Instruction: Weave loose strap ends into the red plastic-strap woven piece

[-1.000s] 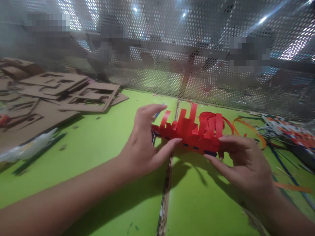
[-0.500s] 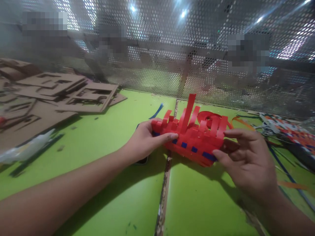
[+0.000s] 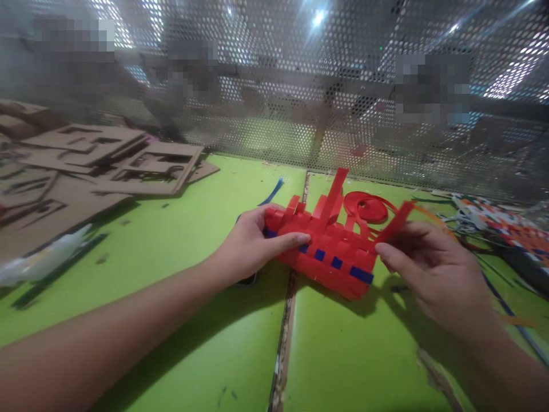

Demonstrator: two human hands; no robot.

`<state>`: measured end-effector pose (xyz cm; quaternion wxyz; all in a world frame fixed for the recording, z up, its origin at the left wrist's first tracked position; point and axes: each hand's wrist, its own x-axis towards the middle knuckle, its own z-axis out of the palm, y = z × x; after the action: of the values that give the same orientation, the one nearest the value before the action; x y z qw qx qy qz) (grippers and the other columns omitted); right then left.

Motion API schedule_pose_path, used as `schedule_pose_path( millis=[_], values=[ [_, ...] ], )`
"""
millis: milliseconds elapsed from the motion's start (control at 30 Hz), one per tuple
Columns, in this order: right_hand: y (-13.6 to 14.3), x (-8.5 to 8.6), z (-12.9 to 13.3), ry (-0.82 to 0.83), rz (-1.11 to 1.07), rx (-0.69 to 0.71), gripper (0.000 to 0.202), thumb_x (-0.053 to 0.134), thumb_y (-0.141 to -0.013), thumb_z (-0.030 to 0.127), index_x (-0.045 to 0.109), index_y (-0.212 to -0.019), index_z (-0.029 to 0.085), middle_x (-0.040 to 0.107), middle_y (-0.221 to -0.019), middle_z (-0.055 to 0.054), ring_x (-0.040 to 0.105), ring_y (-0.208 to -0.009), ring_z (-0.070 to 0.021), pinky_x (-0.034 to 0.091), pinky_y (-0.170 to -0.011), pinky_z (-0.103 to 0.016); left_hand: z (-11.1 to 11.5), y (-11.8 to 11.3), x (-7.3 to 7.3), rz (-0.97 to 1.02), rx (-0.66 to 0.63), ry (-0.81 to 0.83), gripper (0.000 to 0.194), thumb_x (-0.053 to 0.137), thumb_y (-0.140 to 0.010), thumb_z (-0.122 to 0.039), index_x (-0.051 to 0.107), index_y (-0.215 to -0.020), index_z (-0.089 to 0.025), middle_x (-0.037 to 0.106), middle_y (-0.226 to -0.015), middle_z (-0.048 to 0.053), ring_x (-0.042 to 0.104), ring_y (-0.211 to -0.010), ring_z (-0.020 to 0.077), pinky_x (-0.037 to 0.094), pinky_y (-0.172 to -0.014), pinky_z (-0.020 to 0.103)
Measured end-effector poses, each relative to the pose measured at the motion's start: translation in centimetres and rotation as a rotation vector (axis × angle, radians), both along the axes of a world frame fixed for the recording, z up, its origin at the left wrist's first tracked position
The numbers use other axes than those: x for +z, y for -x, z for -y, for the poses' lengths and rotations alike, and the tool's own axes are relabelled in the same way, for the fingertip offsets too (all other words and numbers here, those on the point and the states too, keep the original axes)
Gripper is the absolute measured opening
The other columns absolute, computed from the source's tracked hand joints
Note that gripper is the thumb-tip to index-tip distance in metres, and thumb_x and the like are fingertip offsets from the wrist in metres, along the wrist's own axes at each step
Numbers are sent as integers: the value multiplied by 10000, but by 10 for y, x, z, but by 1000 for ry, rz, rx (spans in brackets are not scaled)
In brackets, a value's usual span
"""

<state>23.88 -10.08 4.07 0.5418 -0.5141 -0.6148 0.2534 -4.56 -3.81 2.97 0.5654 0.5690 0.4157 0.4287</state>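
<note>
A small red woven basket (image 3: 330, 252) with a row of blue checks is tilted above the green table, loose strip ends standing up along its top edge. My left hand (image 3: 261, 240) grips its left end, thumb across the front and the other fingers hidden behind. At the right end, my right hand (image 3: 433, 269) pinches a red strip (image 3: 397, 220) between thumb and fingers. One long red strip (image 3: 334, 194) sticks up from the middle. Just behind the basket lies a coil of red strip (image 3: 366, 206).
Cut cardboard sheets (image 3: 150, 166) are piled at the left, near a translucent plastic bag (image 3: 47, 254). A multicoloured woven piece (image 3: 510, 223) and loose strips lie at the right. A perforated metal screen (image 3: 274, 109) borders the table's back. A gap (image 3: 286, 332) splits the tabletop.
My right hand has moved from the basket's right side to the strip at its top right corner, which now leans outward to the right. My left hand has kept its hold.
</note>
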Motion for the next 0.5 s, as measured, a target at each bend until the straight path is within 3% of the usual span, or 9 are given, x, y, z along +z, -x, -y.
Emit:
schedule_pose_path(
  millis=[100, 233, 500],
  values=[
    [0, -2, 1, -83, 82, 28, 75, 798, -952, 284, 779, -1000, 338, 758, -914, -14, 710, -773, -197, 630, -666, -320, 0, -1, 0, 8, -4, 21, 435, 994, -738, -381, 743, -1049, -209, 840, -991, 39, 798, -901, 222, 677, -798, 335],
    [-3, -2, 0, -199, 232, 69, 167, 713, -1008, 228, 807, -1032, 364, 759, -1079, -40, 714, -1038, -246, 621, -833, -388, 0, 0, 1, 18, -13, 31, 424, 986, -755, -363, 738, -1060, -202, 839, -989, 37, 794, -887, 210, 670, -784, 316],
    [-10, 2, 2, -221, 345, 193, 244, 660, -1025, 181, 819, -1100, 349, 779, -1218, -59, 725, -1163, -259, 635, -935, -402, 1, -2, 0, 31, -3, 41, 421, 996, -736, -367, 726, -1014, -203, 844, -996, 37, 801, -898, 218, 677, -811, 329]
  ],
)
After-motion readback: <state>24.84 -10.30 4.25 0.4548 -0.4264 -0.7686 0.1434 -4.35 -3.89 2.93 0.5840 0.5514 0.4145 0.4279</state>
